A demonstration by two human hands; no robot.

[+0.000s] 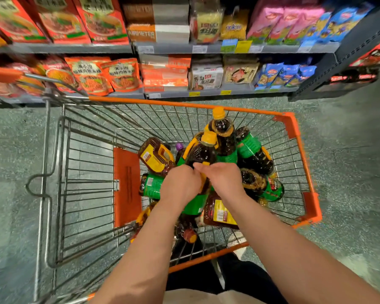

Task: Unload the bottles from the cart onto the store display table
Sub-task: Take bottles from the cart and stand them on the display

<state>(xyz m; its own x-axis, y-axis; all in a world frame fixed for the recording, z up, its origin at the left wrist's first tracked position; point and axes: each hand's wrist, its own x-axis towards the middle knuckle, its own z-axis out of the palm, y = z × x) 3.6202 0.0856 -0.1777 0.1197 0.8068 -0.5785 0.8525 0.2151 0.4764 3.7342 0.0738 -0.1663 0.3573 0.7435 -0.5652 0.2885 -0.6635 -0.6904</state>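
1. Reaching down into the wire cart (pixel 294 128), both of the person's bare arms met over a dark bottle (pixel 203 150) with a yellow cap and a green label that lay tilted on top of the pile.
2. The left hand (pixel 180 183) had its fingers curled down around the yellow handle at that bottle's shoulder, gripping it.
3. The right hand (pixel 222 178) lay just beside the left, touching it at the fingertips, with its fingers bent over the same bottle; how firmly it held could not be told from above.
4. A second yellow-capped bottle (pixel 223 132) stood nearly upright just behind the gripped one, touching it.
5. Around them, inside the basket, lay more bottles on their sides: a yellow-labelled jug (pixel 155 157) to the left, green-labelled ones (pixel 250 148) to the right, and a red-and-yellow-labelled jug (pixel 219 213) under the right wrist.
6. An orange flap (pixel 126 187) divided the basket from the child-seat section on the left.
7. Beyond the cart, store shelves (pixel 140 48) carried packets of noodles and snacks, above a grey speckled floor (pixel 349 139).
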